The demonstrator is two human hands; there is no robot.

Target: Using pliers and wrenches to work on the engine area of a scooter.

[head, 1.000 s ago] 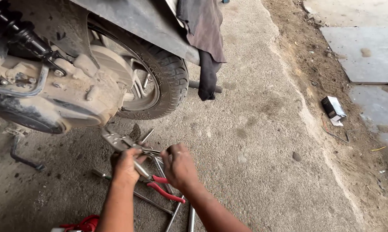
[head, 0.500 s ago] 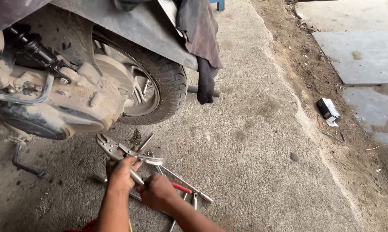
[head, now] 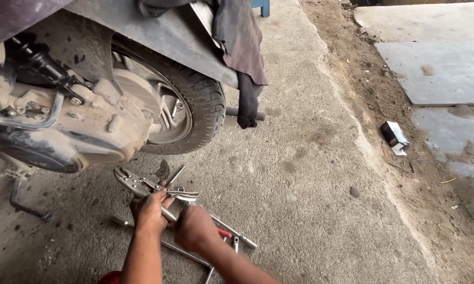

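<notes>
Locking pliers (head: pixel 137 185) lie on the concrete floor (head: pixel 300 173) just below the scooter's rear wheel (head: pixel 187 108). Left hand (head: pixel 150 209) curled around their handles; right hand (head: pixel 195 227) fisted beside it over a metal rod (head: pixel 237 235). Further tools (head: pixel 187 253) lie beneath the hands, away from the wheel.

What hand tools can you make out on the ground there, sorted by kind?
Silver metal locking pliers: 1
Red-handled pliers, mostly hidden under the right hand: 1
Long thin metal rods or wrenches: about 3; the left hand hides part of the pile
Total: about 5
</notes>
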